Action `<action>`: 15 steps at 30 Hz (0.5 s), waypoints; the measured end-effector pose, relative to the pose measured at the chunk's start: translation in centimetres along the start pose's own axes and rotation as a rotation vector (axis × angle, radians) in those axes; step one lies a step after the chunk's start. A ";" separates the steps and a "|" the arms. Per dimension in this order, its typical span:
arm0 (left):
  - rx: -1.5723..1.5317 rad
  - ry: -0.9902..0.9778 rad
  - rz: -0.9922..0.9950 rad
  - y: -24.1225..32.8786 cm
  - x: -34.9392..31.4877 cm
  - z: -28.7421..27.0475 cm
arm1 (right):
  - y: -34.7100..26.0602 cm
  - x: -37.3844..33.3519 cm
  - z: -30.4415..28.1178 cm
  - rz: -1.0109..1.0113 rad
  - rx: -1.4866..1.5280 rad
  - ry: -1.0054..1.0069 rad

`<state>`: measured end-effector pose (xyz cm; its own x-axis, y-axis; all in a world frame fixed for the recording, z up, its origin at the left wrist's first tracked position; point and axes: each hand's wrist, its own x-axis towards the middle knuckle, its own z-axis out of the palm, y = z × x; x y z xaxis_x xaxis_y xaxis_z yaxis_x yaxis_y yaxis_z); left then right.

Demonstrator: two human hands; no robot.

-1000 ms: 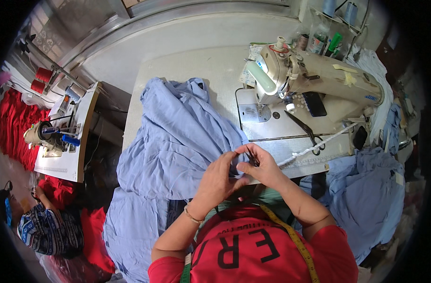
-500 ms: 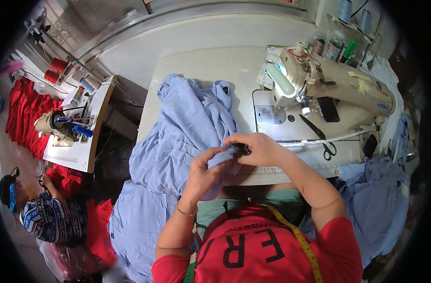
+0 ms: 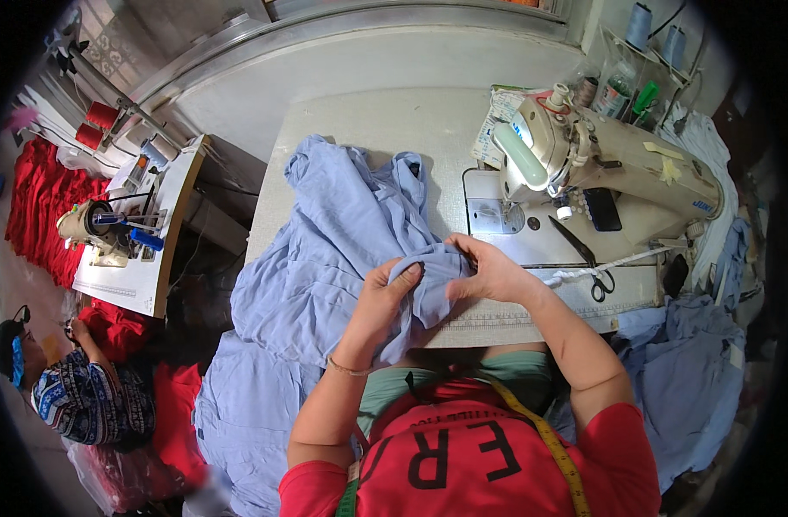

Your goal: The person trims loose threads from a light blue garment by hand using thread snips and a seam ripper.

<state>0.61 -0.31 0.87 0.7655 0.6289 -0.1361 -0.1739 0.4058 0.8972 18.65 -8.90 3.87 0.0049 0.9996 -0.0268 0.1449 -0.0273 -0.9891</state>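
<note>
A light blue garment [image 3: 351, 211] lies bunched on the sewing table, and its near end is raised between my hands. My left hand [image 3: 378, 297] pinches a fold of that cloth, thumb on top. A small dark spot shows by the left thumb tip; what it is I cannot make out. On the other side of the fold, my right hand [image 3: 495, 274] curls its fingers over the cloth, with its thumb nearer to me. Right of my hands stands a white sewing machine [image 3: 622, 159], with black scissors [image 3: 599, 280] in front of it.
Beside the scissors runs a white twisted strip [image 3: 575, 274]. A phone [image 3: 602, 209] lies under the machine's arm. More blue cloth hangs at left [image 3: 252, 405] and right [image 3: 682, 370]. At far left, a co-worker [image 3: 92, 392] sits by another sewing machine [image 3: 88, 226] and red fabric [image 3: 45, 207].
My right hand has opened out from its tight pinch and shifted slightly right. The dark object under its fingers no longer shows there. The fold between my hands is spread wider.
</note>
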 end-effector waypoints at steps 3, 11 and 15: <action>-0.005 -0.026 -0.026 -0.1 0.0 0.0 | 0.5 0.3 0.0 0.036 -0.115 -0.016; -0.014 -0.091 -0.100 0.8 -0.4 0.5 | 1.0 -0.1 0.8 0.235 0.402 0.103; -0.172 -0.079 -0.135 0.0 -0.2 0.3 | 1.9 -0.4 0.8 0.320 0.541 0.113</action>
<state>0.66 -0.63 1.02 0.8337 0.5103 -0.2110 -0.1646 0.5944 0.7872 18.10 -9.31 1.88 0.0738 0.9351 -0.3467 -0.4008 -0.2905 -0.8689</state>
